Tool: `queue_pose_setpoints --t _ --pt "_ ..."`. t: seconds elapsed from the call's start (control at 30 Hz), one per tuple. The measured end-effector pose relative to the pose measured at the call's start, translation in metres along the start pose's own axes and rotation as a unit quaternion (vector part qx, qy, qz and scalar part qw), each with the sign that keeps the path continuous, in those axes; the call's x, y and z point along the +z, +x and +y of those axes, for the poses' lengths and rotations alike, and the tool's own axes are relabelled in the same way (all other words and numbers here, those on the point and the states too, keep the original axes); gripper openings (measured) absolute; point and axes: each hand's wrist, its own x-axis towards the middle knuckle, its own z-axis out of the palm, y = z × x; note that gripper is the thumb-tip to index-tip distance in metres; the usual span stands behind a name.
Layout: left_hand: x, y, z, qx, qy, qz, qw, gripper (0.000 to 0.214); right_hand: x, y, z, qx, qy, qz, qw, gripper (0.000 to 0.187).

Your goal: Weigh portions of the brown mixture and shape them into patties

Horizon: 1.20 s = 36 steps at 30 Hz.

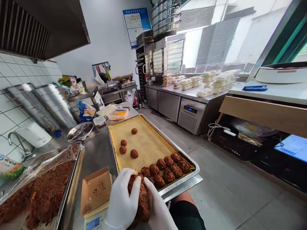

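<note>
My left hand (pixel 121 199) and my right hand (pixel 157 207), both in white gloves, press a large lump of crumbly brown mixture (pixel 141 199) between them. Part of the lump is hidden by the gloves. Just beyond my hands, a steel baking tray (pixel 153 127) holds a yellow perforated mat (pixel 144 143) with several brown balls (pixel 168 167) in rows and scattered spots. To my left, a kraft paper box (pixel 96 191) sits on a digital scale (pixel 93 223). Further left, a steel tray of loose brown mixture (pixel 40 195) lies under clear plastic film.
The trays and scale stand on a steel worktable (pixel 96 159), with a tap (pixel 18 142), a foil-lined bowl (pixel 80 131) and plastic containers further along. Steel counters with stacked packed trays stand at the back right. A tiled floor lies to the right.
</note>
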Motion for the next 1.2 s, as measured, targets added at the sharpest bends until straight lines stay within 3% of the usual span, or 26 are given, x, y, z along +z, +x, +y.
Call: queue_pose_setpoints --t 0.17,0.4,0.57,0.67,0.77,0.9,0.97,1.1,1.2 --pt "-0.007 -0.015 -0.005 0.006 0.067 0.003 0.998 0.012 -0.019 -0.003 0.029 0.066 -0.023 -0.027 0.997 0.045" --pt "-0.024 -0.027 -0.022 0.059 0.139 0.010 0.988 0.006 -0.004 0.000 0.042 0.075 -0.090 -0.021 0.993 0.027" --pt "-0.032 -0.026 -0.032 0.133 0.305 0.000 0.943 0.020 0.005 -0.009 0.035 0.051 -0.153 -0.019 0.987 0.030" --pt "-0.035 -0.021 -0.033 0.178 0.333 -0.006 0.926 0.027 0.012 -0.017 0.034 0.064 -0.124 -0.007 0.990 0.030" --pt "-0.039 -0.016 -0.026 0.205 0.317 0.018 0.926 0.032 0.016 -0.025 0.031 0.146 -0.072 -0.006 0.987 0.025" --pt "-0.045 -0.015 -0.009 0.205 0.268 0.054 0.940 0.017 0.015 -0.031 0.025 0.284 -0.006 -0.089 0.955 0.036" --pt "-0.048 -0.017 -0.004 0.194 0.279 0.059 0.939 0.011 0.014 -0.030 0.024 0.255 0.010 -0.100 0.962 0.035" --pt "-0.054 -0.020 -0.006 0.154 0.325 0.052 0.932 0.031 0.012 -0.024 0.025 0.125 -0.022 -0.106 0.986 0.043" --pt "-0.052 -0.023 -0.009 0.098 0.344 0.023 0.933 0.024 0.009 -0.019 0.028 0.101 -0.076 -0.135 0.983 0.052"
